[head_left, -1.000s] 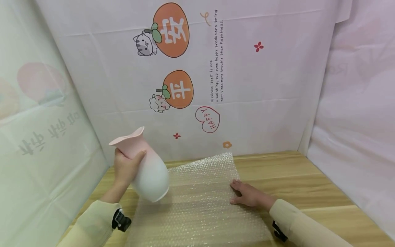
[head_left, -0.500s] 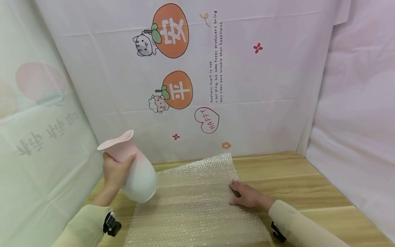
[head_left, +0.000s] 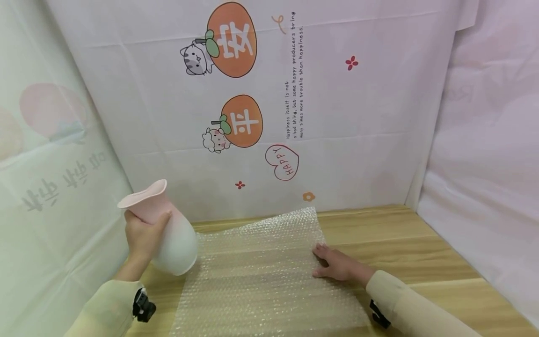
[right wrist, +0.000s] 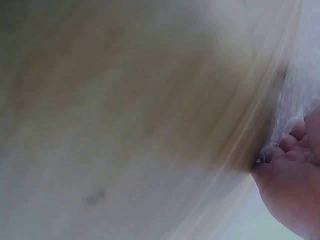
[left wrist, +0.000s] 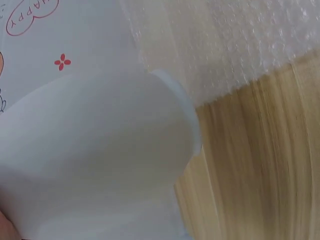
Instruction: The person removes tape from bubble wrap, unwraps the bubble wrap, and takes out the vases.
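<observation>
A vase, pink at its flared wavy mouth and fading to white at the base, leans with its mouth toward the upper left. My left hand grips it around the neck. In the left wrist view the pale vase body fills much of the picture, with a bit of the hand at the lower left edge. A sheet of clear bubble wrap lies to the right of the vase. On its right edge rests my right hand, fingers extended and thumb apart; the fingertips are partly hidden.
The wood-grain table extends to the right of the wrap. A white printed cloth hangs behind it, with more white cloth on the left and right. The wrap's far edge reaches near the back cloth.
My left hand has carried the vase leftward, off from over the bubble wrap to its left edge. The right hand has stayed at the wrap's right edge.
</observation>
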Available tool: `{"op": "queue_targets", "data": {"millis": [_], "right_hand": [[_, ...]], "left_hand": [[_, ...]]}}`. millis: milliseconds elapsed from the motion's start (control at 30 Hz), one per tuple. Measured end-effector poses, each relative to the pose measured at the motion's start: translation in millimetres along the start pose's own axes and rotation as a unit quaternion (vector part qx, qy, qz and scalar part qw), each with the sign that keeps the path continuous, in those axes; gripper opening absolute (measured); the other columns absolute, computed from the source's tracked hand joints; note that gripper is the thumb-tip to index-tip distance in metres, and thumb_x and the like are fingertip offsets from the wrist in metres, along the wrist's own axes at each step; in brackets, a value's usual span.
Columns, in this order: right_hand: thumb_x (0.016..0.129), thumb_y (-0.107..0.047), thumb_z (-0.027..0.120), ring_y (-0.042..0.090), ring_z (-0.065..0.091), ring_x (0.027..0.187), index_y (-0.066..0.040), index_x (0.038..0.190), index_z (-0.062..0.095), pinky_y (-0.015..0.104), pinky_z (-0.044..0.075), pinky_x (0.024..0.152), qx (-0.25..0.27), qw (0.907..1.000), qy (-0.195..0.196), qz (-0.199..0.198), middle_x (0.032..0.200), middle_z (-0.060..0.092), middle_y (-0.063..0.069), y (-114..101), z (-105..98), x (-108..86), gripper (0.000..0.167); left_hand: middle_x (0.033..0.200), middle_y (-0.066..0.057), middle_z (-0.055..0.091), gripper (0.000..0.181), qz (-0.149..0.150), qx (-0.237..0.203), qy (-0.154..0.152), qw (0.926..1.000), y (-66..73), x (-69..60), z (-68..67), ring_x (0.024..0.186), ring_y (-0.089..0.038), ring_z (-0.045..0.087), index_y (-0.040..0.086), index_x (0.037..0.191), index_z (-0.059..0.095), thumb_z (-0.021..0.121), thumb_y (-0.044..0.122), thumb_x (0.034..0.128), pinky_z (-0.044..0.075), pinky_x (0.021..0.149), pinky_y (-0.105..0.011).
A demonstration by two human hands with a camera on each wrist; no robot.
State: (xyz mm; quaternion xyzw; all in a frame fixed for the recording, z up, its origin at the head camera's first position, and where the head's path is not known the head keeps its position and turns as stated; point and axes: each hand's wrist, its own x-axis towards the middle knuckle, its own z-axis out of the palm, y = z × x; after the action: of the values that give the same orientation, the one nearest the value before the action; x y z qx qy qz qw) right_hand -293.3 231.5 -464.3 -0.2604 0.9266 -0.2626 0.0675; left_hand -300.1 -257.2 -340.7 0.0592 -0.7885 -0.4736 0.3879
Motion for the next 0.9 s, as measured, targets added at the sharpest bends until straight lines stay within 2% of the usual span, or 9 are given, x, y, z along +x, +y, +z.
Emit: {"op": "queue_targets", "data": {"millis": [433, 700, 900], "right_hand": [[0.090, -0.037, 0.068, 0.049, 0.020, 0.139, 0.013, 0.142, 0.036, 0.058, 0.020, 0.110, 0.005, 1.0000, 0.000, 0.008, 0.150, 0.024, 0.035, 0.8, 1.8, -0.5, 0.079], [0.091, -0.037, 0.068, 0.049, 0.019, 0.139, 0.013, 0.142, 0.036, 0.058, 0.020, 0.110, 0.005, 1.0000, -0.001, 0.007, 0.150, 0.023, 0.035, -0.1, 1.1, 0.2, 0.079], [0.091, -0.036, 0.068, 0.049, 0.019, 0.139, 0.013, 0.143, 0.035, 0.058, 0.020, 0.110, 0.009, 0.9999, -0.002, 0.008, 0.150, 0.023, 0.034, -1.7, 0.2, -0.4, 0.079]], "left_hand": [[0.115, -0.019, 0.053, 0.081, -0.028, 0.014, 0.015, 0.9994, -16.3, 6.8, -12.2, 0.099, -0.027, 0.051, 0.000, 0.138, 0.034, 0.078, 0.028, 0.0770, 0.040, 0.081, -0.039], [0.116, -0.011, 0.052, 0.085, -0.044, 0.015, 0.034, 0.9984, -25.5, 11.4, -19.9, 0.097, -0.022, 0.050, 0.005, 0.141, 0.033, 0.081, 0.028, 0.0750, 0.041, 0.081, -0.030], [0.117, -0.011, 0.051, 0.083, -0.033, 0.022, 0.042, 0.9983, -30.7, 12.2, -25.4, 0.099, -0.022, 0.050, 0.005, 0.141, 0.033, 0.080, 0.026, 0.0756, 0.040, 0.083, -0.031]]}}
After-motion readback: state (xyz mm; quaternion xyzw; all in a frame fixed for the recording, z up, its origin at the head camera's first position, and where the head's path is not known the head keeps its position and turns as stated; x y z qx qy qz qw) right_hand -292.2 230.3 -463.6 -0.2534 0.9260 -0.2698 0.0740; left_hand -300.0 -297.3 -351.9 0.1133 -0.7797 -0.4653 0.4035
